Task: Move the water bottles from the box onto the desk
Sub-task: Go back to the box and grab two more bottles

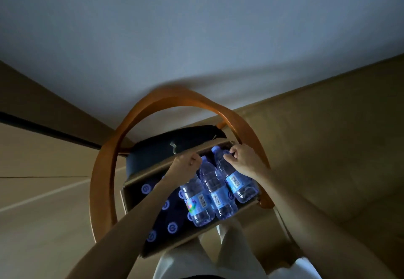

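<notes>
A curved wooden chair frame (102, 169), smooth and orange-brown, arcs up the left side and over the scene. Its dark padded seat (157, 147) carries an open cardboard box (131, 200), whose inside is lined with dark material printed with pale round logos.

The left hand (185, 165) reaches in over the box's far edge, fingers curled around the neck end of the left bottle (196, 204), a clear ribbed plastic bottle with a colourful label and barcode. Its cap is hidden under the hand.

Just beside it lies the middle bottle (216, 193), the same clear ridged plastic with a blue label and a blue cap; no hand grips it.

The right bottle (236, 178) lies touching the middle one, against the box's right wall. The right hand (242, 158) has its fingers curled, pinching this bottle near its neck, just below the blue cap.

All three bottles lie on their sides in the box's right half, bases toward the person. Pale trousers (229, 257) show below the box. A plain pale wall (196, 27) fills the upper view.
</notes>
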A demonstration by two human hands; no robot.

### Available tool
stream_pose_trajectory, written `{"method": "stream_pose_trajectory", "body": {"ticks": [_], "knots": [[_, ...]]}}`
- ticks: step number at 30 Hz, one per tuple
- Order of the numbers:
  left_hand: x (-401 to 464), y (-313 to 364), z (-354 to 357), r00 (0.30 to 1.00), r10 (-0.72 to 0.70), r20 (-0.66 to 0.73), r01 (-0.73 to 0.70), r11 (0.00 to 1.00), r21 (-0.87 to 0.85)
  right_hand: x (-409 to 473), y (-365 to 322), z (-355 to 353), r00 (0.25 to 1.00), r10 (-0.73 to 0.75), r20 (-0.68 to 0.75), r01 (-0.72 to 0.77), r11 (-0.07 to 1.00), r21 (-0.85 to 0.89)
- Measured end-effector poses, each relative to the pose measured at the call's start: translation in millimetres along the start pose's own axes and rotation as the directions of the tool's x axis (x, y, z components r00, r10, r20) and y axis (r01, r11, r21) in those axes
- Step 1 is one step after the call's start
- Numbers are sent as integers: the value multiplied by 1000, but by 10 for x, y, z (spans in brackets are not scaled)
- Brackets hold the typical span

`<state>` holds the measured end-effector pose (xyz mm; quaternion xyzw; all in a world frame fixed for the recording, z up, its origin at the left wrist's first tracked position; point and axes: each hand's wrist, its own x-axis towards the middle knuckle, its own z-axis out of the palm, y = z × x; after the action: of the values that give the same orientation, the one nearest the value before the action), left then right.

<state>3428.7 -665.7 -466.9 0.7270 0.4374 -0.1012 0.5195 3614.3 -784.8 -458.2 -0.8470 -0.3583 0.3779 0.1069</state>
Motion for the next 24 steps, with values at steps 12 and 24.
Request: {"method": "stream_pose_trajectory", "body": {"ticks": [12, 24], "knots": [[414, -12, 238, 991, -125, -42, 128, 987, 94, 655, -108, 195, 946, 19, 323, 25, 991, -131], [441, 133, 349, 989, -140, 44, 112, 916, 386, 320, 9, -311, 924, -108, 366, 132, 990, -41]]}}
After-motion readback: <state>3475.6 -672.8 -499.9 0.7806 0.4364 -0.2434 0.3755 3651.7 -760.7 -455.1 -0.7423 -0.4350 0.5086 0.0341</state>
